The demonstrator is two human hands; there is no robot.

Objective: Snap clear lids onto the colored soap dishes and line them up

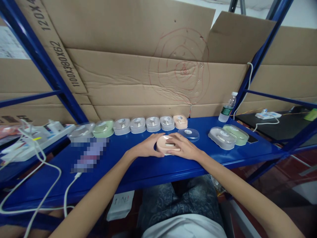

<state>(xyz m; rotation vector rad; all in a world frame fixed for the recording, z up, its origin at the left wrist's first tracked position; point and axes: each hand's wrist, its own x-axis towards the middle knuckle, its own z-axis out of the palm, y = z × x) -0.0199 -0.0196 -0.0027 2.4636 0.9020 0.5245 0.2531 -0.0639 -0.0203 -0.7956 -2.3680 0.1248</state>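
At the front middle of the blue shelf, a peach oval plastic box [161, 142] with a slot in its top is between my two hands. My left hand [148, 145] wraps round its left side, thumb low at the front and fingers over the back edge. Across the right side and top lie the fingers of my right hand [184, 147], partly hiding the slot. Just behind my right hand rests a loose clear oval lid [189, 134] with a round label. What is inside the box cannot be seen.
Similar lidded boxes [138, 125] in grey, green and peach line the back; a grey one [222, 138] and a green one [236, 135] stand right, near a water bottle [227, 108]. Left are a blurred-out phone-like object [90, 155], white cables [59, 177] and power strips [37, 142].
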